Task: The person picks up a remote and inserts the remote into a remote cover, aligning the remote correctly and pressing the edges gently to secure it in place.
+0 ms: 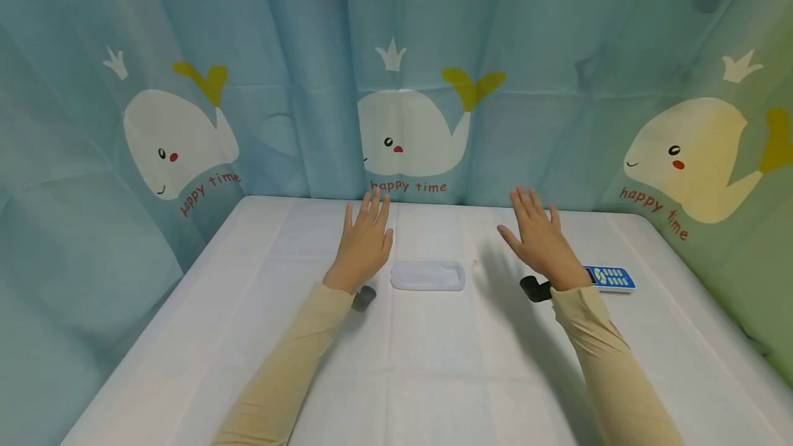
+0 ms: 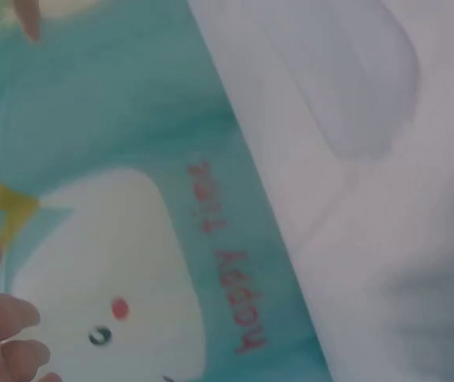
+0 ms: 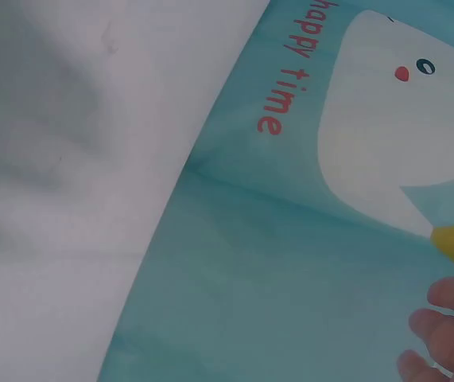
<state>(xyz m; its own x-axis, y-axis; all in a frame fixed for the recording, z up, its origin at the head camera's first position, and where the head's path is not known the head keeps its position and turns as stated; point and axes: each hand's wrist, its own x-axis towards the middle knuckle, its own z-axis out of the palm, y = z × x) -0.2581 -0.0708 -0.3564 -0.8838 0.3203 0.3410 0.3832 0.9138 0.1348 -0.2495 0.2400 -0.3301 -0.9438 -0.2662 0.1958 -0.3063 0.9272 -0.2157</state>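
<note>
A broad white table [image 1: 434, 363] with rounded far corners and faint straight creases across its top stands against a pale blue fabric curtain [image 1: 310, 33], which hangs in soft vertical folds behind the table and along its left side. Beyond the table's right edge, the hanging fabric turns green [image 1: 749, 294]. White cartoon whales [image 1: 409, 136] with yellow tails, white crowns and red "happy time" lettering decorate it; the whale off the table's far right corner has a warm yellowish glow.

the shallow tray [image 1: 427, 276] looked like smooth, cloudy plastic, and the remote control [image 1: 615, 279] like smooth, hard plastic. the curtain [image 1: 297, 26] was thin, faintly shiny cloth, the table cover [image 1: 427, 349] matt and lightly creased, the sleeves [image 1: 288, 370] soft matt cloth.
</note>
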